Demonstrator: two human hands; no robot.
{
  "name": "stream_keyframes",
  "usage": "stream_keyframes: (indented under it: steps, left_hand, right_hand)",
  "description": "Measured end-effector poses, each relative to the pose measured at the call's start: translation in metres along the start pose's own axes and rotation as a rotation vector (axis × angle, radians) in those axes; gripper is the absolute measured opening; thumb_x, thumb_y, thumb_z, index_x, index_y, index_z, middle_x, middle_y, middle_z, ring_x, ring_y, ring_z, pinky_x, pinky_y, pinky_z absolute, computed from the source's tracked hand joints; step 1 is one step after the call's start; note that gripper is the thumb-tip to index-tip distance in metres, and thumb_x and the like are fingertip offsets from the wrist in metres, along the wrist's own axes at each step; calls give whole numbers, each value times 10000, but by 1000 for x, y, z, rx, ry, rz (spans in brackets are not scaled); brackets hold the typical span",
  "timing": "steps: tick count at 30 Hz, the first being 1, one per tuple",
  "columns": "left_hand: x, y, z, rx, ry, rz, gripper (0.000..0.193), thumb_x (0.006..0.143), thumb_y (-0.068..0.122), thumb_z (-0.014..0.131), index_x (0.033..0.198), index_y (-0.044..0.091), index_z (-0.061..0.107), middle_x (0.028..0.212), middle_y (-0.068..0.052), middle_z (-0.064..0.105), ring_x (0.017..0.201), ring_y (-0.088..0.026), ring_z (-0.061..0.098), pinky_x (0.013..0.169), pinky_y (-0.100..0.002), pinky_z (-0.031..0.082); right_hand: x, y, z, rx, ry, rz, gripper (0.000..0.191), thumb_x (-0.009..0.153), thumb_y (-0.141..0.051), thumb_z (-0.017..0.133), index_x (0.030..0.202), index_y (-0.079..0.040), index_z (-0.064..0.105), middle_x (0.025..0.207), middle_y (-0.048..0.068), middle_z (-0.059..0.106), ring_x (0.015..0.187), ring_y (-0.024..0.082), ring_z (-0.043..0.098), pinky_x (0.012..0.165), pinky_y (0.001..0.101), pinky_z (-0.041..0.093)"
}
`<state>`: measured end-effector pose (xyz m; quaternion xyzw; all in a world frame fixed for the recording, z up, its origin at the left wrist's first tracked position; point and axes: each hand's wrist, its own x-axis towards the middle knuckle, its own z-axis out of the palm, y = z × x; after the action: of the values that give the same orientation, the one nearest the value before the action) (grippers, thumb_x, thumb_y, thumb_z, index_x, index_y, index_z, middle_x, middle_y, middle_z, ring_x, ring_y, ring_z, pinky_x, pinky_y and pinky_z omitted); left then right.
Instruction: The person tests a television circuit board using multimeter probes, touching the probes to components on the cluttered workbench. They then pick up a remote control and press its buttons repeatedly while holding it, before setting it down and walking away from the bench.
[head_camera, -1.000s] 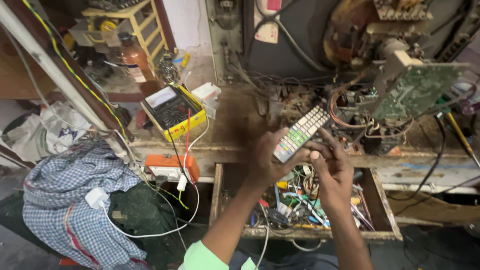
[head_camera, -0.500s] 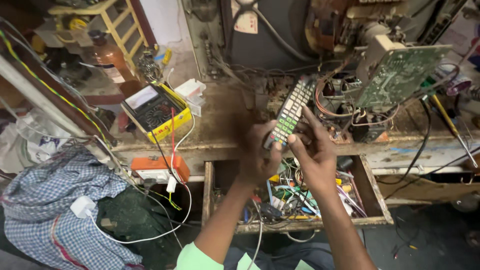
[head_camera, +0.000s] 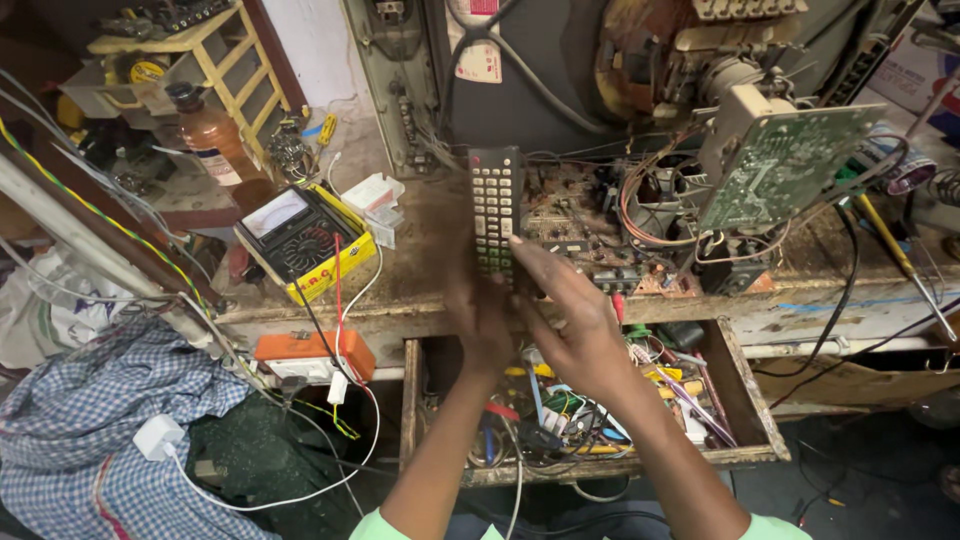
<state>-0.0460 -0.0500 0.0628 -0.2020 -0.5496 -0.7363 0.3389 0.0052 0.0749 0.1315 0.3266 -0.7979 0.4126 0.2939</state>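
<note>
Left hand (head_camera: 480, 310) is gripping the black remote (head_camera: 497, 210) upright above the tabletop (head_camera: 400, 280); right hand (head_camera: 570, 320) is reaching in, fingers (head_camera: 530, 258) extended, touching its lower end

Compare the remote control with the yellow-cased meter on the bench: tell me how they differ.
The remote is long, narrow and dark, covered in rows of small buttons; the meter is squat, with a black face in a yellow case. The remote is held up by the left hand, with the right hand touching its lower end; the meter lies untouched on the bench, with red and black leads running from it. Both are handheld electronic devices.
</note>
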Motion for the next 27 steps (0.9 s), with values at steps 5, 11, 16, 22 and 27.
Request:
stream_keyframes:
  steps: [5,11,16,22,27]
  left_hand:
    - [0,-4,-2,-74,7,-21,454,1054,263,612,1372,-54,552,1118,-88,681,944,-149,650,845,-319,537]
    - [4,1,-1,-195,37,-106,418,1014,240,616,1356,14,538,954,-52,674,803,-115,644,723,-289,533]
    - [5,6,-1,-176,65,-153,344,1025,242,586,1286,18,561,965,-41,660,804,-111,637,698,-299,533]
    - [7,1,-1,35,85,-62,287,1085,255,564,1184,-6,629,971,-44,651,860,-126,607,766,-311,503]
    - [2,-4,0,159,78,-1,300,1087,247,546,1213,-20,600,1020,-63,646,937,-161,578,857,-337,479]
  right_hand:
    - [-15,5,0,-26,166,-91,500,904,66,662,1388,-36,597,1401,200,649,1313,333,649,1082,414,530]
    - [-67,23,-5,-101,487,45,305,915,152,666,1159,-26,709,1192,177,754,688,88,642,493,195,356]
    - [-110,44,-10,-216,593,1,257,1011,143,642,1193,-29,698,1210,127,720,807,88,657,498,168,381]
    - [-138,46,-17,-258,616,124,231,983,152,648,1160,9,691,1174,159,714,868,148,664,649,219,482]
    - [-142,41,-20,-276,553,152,250,948,148,620,1147,10,681,1169,165,700,1077,246,704,913,319,566]
